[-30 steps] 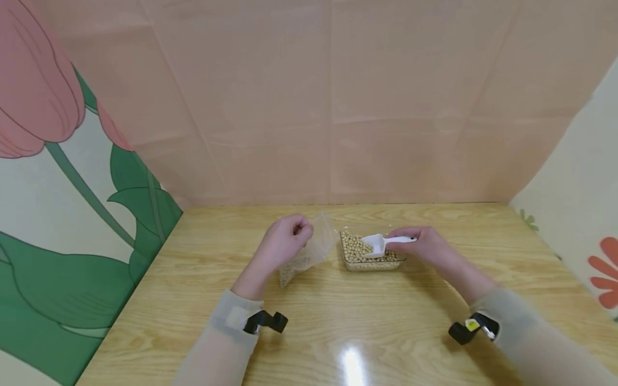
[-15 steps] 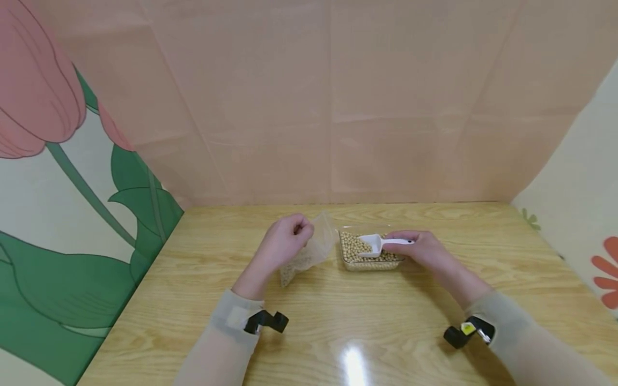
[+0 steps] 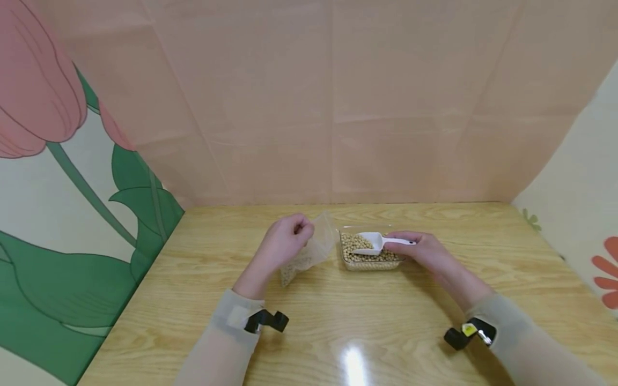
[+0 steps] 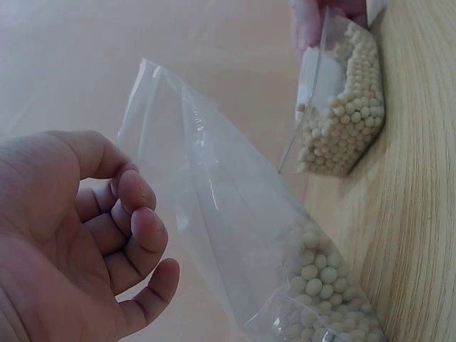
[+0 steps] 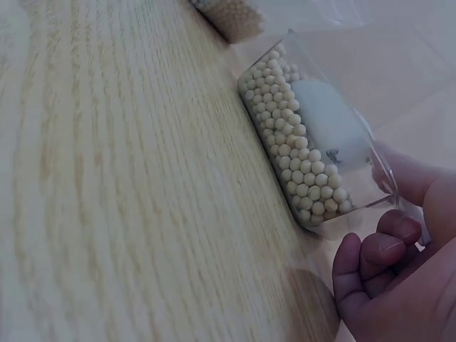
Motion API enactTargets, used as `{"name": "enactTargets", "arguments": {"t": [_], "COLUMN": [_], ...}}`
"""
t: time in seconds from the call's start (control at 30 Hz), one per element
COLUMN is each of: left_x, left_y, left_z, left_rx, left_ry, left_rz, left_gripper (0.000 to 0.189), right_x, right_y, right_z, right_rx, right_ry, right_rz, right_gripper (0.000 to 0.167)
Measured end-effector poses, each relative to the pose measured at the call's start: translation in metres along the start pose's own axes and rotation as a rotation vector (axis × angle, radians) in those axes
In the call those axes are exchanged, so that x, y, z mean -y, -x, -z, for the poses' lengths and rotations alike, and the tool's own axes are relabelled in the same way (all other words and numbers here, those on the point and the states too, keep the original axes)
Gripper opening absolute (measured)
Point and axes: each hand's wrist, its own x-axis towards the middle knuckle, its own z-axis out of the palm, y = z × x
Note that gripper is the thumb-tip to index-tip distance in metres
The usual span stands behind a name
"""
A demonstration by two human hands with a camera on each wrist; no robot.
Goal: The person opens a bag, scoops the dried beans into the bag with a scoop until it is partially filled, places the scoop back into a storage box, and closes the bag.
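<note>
My left hand [image 3: 286, 239] pinches the top edge of a clear plastic bag [image 3: 319, 244], its other fingers curled in the left wrist view. Pale round beans [image 4: 320, 278] fill the bottom of the bag, which stands tilted close over the table. To its right is a clear rectangular container [image 3: 345, 265] of the same kind of beans. My right hand [image 3: 427, 252] grips the handle of a white scoop [image 3: 379, 244] at the container's right end. The scoop's bowl lies among the beans, its front lip sunk in them and beans lying over it.
Both things stand on a wood-grain table [image 3: 309, 327], toward its back edge. Behind rises a pinkish sheet [image 3: 333, 107]. Flower-printed panels [image 3: 82, 236] flank the table left and right. Each wrist wears a small black camera mount [image 3: 265, 320].
My right hand has shifted slightly left and the scoop has tipped, its lip now deeper in the beans and toward the container's left. The left hand and bag have stayed nearly still.
</note>
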Motion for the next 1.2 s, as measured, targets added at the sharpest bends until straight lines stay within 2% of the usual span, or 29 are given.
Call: {"name": "enactTargets", "arguments": {"t": [0.13,0.23,0.5,0.67,0.93,1.2], "left_x": [0.0,0.0,0.0,0.0,0.001,0.0], "left_y": [0.0,0.0,0.0,0.0,0.0,0.0], "left_z": [0.0,0.0,0.0,0.0,-0.001,-0.001], "left_rx": [-0.005,-0.006,-0.003,-0.006,-0.002,0.007], "left_ry": [-0.005,-0.004,0.005,0.004,0.005,0.006], "left_rz": [0.0,0.0,-0.004,-0.017,-0.004,0.003], "left_gripper": [0.023,0.023,0.024,0.024,0.024,0.022], "right_x": [-0.002,-0.004,-0.007,-0.005,0.006,0.032], "right_y": [0.001,0.001,0.004,0.007,0.013,0.02], "right_z": [0.001,0.002,0.006,0.009,0.016,0.022], "right_rx": [0.002,0.002,0.023,0.028,0.005,0.022], "right_ry": [-0.048,-0.125,-0.287,-0.347,-0.323,-0.349], "right_rz": [0.009,0.011,0.014,0.002,0.041,0.084], "right_gripper": [0.058,0.054,0.025,0.02,0.023,0.014]}}
